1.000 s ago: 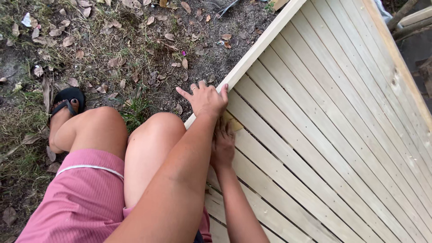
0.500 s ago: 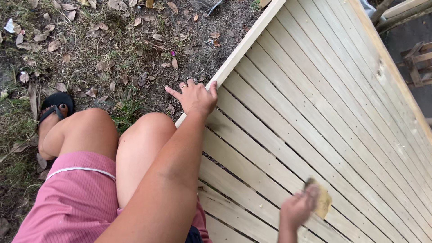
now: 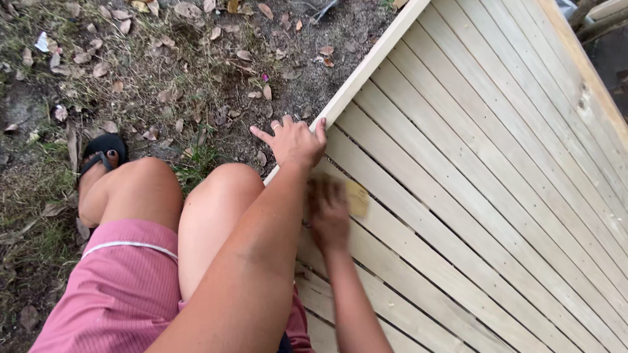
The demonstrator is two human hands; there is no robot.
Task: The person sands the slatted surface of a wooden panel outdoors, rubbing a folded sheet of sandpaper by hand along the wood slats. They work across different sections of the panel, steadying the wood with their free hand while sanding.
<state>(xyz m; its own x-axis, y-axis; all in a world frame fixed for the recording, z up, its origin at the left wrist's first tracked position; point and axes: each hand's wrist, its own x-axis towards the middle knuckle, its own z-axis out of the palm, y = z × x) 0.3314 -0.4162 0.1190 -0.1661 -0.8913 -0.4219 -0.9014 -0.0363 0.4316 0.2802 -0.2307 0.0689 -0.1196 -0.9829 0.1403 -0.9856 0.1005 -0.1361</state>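
Nearest the camera, pink shorts (image 3: 111,287) and two bare knees were seen, the person being crouched beside a slatted wooden panel (image 3: 497,183) laid flat on the ground. The right hand (image 3: 327,212) was pressed down on a slat near the panel's left side, and its outline was blurred. A small tan pad (image 3: 357,198), perhaps sanding paper, was held under it against the wood; the fingers appeared to be closed together over the pad's near part, though the blur left their exact grip hard to tell. The pad lay on the slats just below the panel's edge rail (image 3: 366,65).

A little farther up, the left hand (image 3: 293,140) was rested on that pale edge rail, the fingers spread apart and laid flat over the rail's top, with nothing held in them. The two hands were near each other, the left just above the right.

Beyond the knees, a foot in a black sandal (image 3: 101,153) was planted on bare soil. Farther off, dry leaves (image 3: 118,39) and thin grass were scattered over the ground.
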